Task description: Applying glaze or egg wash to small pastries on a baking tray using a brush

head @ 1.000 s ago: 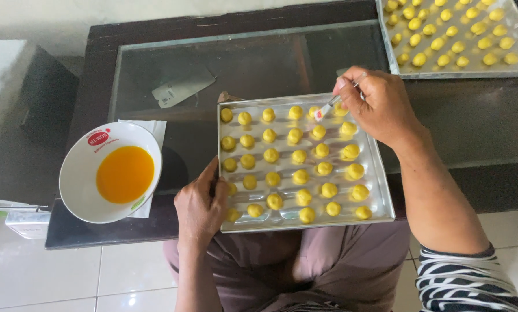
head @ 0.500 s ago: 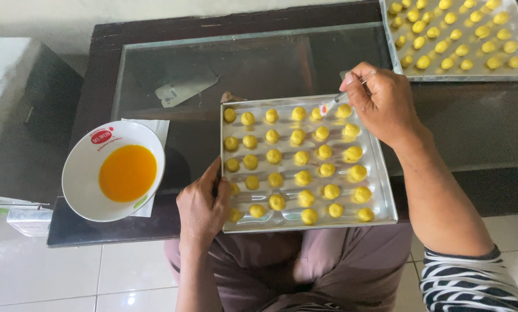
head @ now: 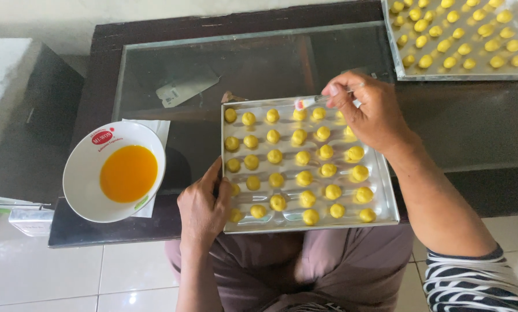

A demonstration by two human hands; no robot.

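1. White floor tiles (head: pixel 45 277) show under a dark table (head: pixel 126 34) with a glass top.
2. I see a metal tray (head: pixel 386 196) at the table's near edge, full of little yellow dough balls (head: pixel 308 198).
3. My left hand (head: pixel 203 208) grips the tray's left rim, fingers closed on it.
4. My right hand (head: pixel 370 112) pinches a small brush (head: pixel 308 103) over the tray's far row.
5. Left of the tray sits a white bowl (head: pixel 80 173) of orange liquid.
6. Behind the tray, to the right, lies a second tray (head: pixel 397 63) of balls.
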